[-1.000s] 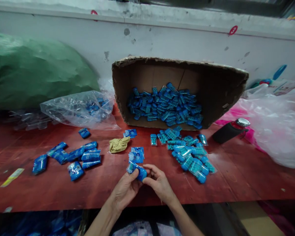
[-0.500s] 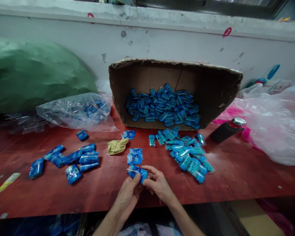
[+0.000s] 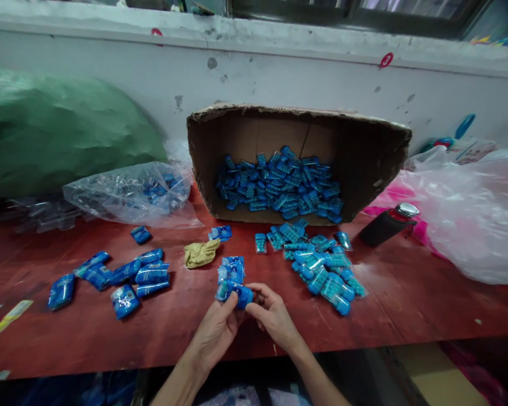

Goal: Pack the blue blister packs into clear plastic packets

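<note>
So both hands, left hand (image 3: pixel 217 330) and right hand (image 3: pixel 273 317), pinch one blue packet (image 3: pixel 236 293) near the table (image 3: pixel 88 338) front edge, bare wood on both sides. Seven wrapped packs (image 3: pixel 122 276) lie left; one box (image 3: pixel 296 163) sits farther back.

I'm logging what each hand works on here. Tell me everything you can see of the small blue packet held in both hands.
The small blue packet is a glossy, clear-film pouch with blue contents and pale print too small to read. It lies roughly level, just above the red table near its front edge. The left hand pinches its left end and the right hand its right end. A stack of similar packets lies just behind it.
</note>
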A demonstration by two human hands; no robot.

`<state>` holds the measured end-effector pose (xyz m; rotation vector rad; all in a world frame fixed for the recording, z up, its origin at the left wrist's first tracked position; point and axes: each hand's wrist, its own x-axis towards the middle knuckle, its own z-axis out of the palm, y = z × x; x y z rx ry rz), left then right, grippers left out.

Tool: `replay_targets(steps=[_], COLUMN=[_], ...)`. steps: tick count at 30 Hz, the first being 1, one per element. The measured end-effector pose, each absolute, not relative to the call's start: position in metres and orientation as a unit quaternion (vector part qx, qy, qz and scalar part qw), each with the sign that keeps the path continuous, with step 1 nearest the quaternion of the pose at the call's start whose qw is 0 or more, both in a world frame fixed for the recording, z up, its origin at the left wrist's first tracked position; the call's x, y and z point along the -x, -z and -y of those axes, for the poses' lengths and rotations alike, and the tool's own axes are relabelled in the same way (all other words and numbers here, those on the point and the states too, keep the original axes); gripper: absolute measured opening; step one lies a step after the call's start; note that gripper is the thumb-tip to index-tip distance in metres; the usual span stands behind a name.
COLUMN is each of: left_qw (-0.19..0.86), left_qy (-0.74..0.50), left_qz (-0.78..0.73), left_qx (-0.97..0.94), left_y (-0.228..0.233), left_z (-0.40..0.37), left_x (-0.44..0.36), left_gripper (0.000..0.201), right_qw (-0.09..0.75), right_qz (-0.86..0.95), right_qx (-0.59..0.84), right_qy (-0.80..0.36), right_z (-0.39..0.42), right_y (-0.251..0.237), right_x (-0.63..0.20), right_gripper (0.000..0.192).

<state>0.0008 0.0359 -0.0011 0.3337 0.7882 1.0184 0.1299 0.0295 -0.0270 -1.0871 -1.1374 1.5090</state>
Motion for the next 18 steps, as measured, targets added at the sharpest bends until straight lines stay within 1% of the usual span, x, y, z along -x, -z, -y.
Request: replay_targets(steps=[4,10,16,18], left_qw=[0.782,0.755,0.757,0.764], left_qy=[-0.458,-0.492,-0.484,-0.476], left_qz=[-0.374,-0.402,-0.41,-0.406], left_qx=[-0.196,-0.163,-0.157,-0.163], left_y=[0.004,0.015,0.012,0.009], left_z=[-0.035,-0.03,-0.027,-0.028], left_x=[0.0,-0.006,-0.005,-0.001], left_gripper=[0.015,0.019,0.017,0.019], right_qw=[0.456,0.472,0.453,0.418], right_qz=[0.455,0.452,0.475,0.499], right_qx=[0.448,0.428,0.451,0.444], right_qy=[-0.62,-0.624,-0.605,-0.616], right_z=[-0.03,-0.029,-0.025,-0.029], right_y=[0.024,0.023,0.031,0.03], right_x=[-0.133,-0.126,-0.126,-0.131], right_gripper=[0.031,0.034,0.033,0.035])
